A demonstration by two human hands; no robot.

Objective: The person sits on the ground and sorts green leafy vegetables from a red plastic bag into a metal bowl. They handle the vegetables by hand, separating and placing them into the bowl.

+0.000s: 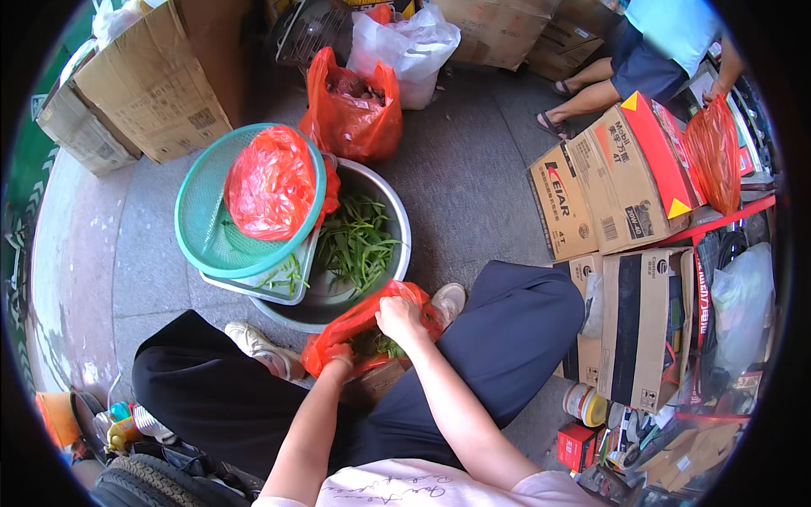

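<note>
Head view shows us seated low, knees apart, working at lower centre of the frame. Our left hand [340, 353] is closed on the lower lip of a thin red plastic bag [359, 325], and our right hand [400, 317] is closed on its upper edge; the two grips pull apart so the mouth stays spread. Green stems [380, 345] show inside the opening. We cannot tell what the bag rests on; a brown cardboard edge [372, 380] shows just below it.

Directly above the bag, at centre left, stands a large round stainless-steel basin [397, 221]. It holds a loose pile of long green vegetable stalks [355, 241], set near the bag, we judge, for short transfers. A pale rectangular tray [287, 291] lies across the basin's left rim with a few stalks on it. A teal round plastic sieve basket [198, 228] sits tilted on the tray and contains a filled, bunched red plastic bag [269, 182].

Further up the frame, a second red plastic sack [353, 101] and a white plastic sack [410, 46] stand on the grey pavement; their contents are not clear. Brown cardboard cartons [617, 182] are stacked at right, another carton [152, 84] at upper left. A person's legs [591, 89] appear at upper right.
</note>
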